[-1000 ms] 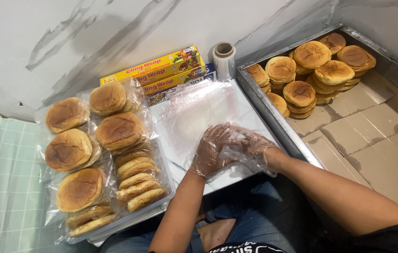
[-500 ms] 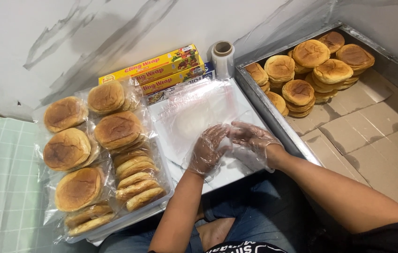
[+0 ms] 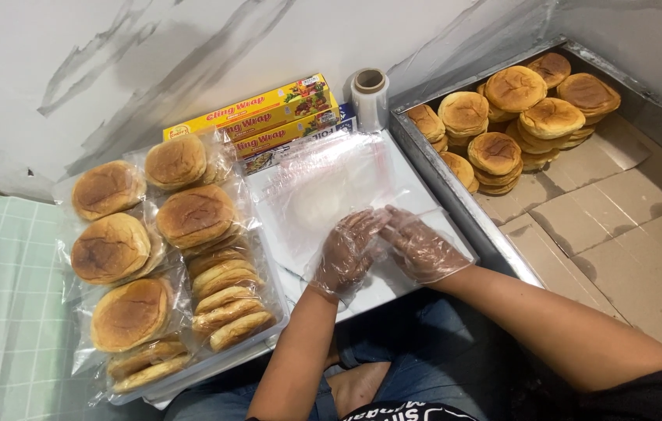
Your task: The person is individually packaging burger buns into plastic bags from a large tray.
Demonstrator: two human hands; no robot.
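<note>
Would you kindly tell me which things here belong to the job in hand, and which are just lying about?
In hand:
left hand
right hand
clear plastic sheet
white tray

Lying about:
wrapped buns
unwrapped buns
wrap boxes
film roll

We hold our gloved left hand (image 3: 349,253) and right hand (image 3: 420,248) palm-down, fingertips meeting, both forearms bare.

A sheet of clear plastic film (image 3: 331,187) lies spread flat across a white tray (image 3: 417,168), wrinkled and glossy, its far edge near the wrap boxes. At its near edge the gloved left hand (image 3: 346,253) and gloved right hand (image 3: 420,249) rest side by side, fingertips touching, pressing on the film.
</note>
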